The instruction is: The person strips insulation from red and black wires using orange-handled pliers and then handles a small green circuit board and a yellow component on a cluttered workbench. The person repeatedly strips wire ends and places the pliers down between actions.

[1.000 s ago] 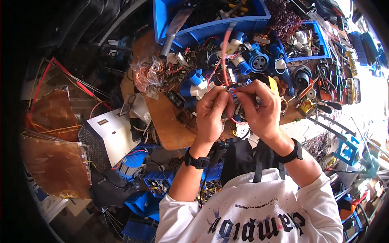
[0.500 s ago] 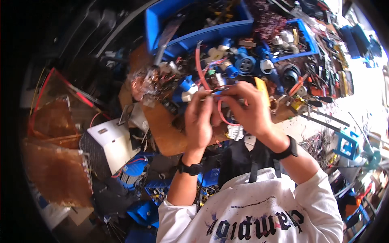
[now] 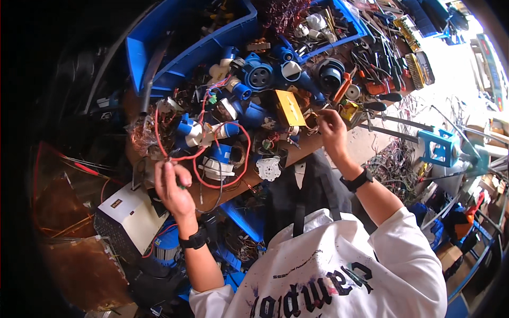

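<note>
Fingers of L hand (image 3: 174,185) curl shut round one end of a red wire (image 3: 199,155), low on the bench at approx 8 o'clock. Wire runs up from the fist, loops past blue plugs (image 3: 212,132) and sags back twd the bench edge (image 3: 233,188). R hand (image 3: 331,127) sits at approx 2 o'clock of the L, fingertips bunched at small parts just beside a yellow box (image 3: 290,107); can't tell if they pinch anything.

To do this bit well, I'd judge: keep the fist firm on the wire end, draw it slow so the loop doesn't snag on plugs or drag loose bits off the edge, and free any catch w/ the R hand rather than yanking.

Pose: both forearms come up from the lower edge, each w/ a black wrist strap. L wrist is bent back, knuckles up, arm near vertical. R arm reaches further, elbow out to 4 o'clock, palm down.

Beyond, at 12 o'clock, a blue bin (image 3: 175,53) and more blue connectors (image 3: 289,58); hand tools (image 3: 382,69) at 1–2 o'clock.
</note>
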